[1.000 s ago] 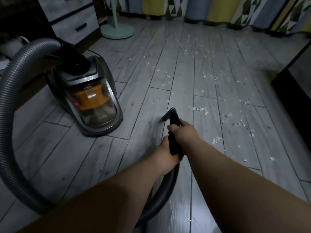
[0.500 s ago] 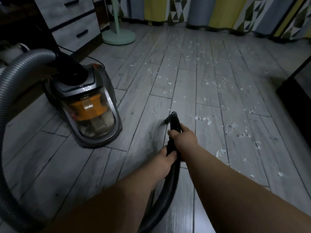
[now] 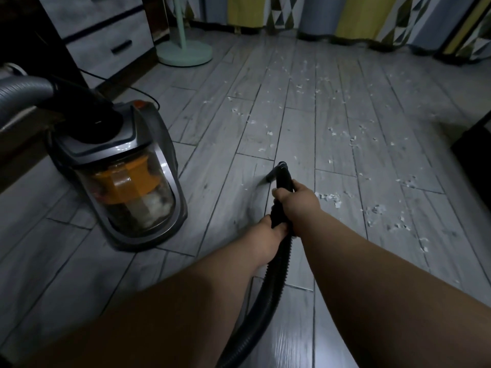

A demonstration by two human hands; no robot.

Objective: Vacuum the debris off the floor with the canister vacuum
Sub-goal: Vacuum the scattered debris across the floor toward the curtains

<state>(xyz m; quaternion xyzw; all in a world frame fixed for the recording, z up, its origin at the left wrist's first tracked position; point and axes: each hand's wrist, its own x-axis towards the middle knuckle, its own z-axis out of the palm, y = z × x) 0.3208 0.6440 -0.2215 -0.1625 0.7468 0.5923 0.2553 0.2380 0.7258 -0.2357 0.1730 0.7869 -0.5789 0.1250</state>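
Observation:
A grey canister vacuum [image 3: 119, 179] with an orange core and a clear dust bin stands on the floor at the left. Its ribbed hose [image 3: 263, 290] loops from the top left round to the bottom middle. Both hands grip the black hose end. My right hand [image 3: 295, 200] holds it further forward, just behind the nozzle [image 3: 277, 171]. My left hand [image 3: 268, 235] grips it closer to me. The nozzle tip points down and left at the grey plank floor. White debris scraps [image 3: 329, 196] lie scattered to the right of the nozzle and beyond it.
A drawer unit [image 3: 106, 35] stands at the back left with a pale green fan base [image 3: 184, 55] beside it. Patterned curtains [image 3: 345, 14] hang along the far wall. Dark furniture [image 3: 475, 144] borders the right edge. A black cord [image 3: 125, 86] runs behind the vacuum.
The view has tilted so the vacuum and floor sit lower in frame. Both hands keep their grip on the hose, and the nozzle has stayed near the same plank.

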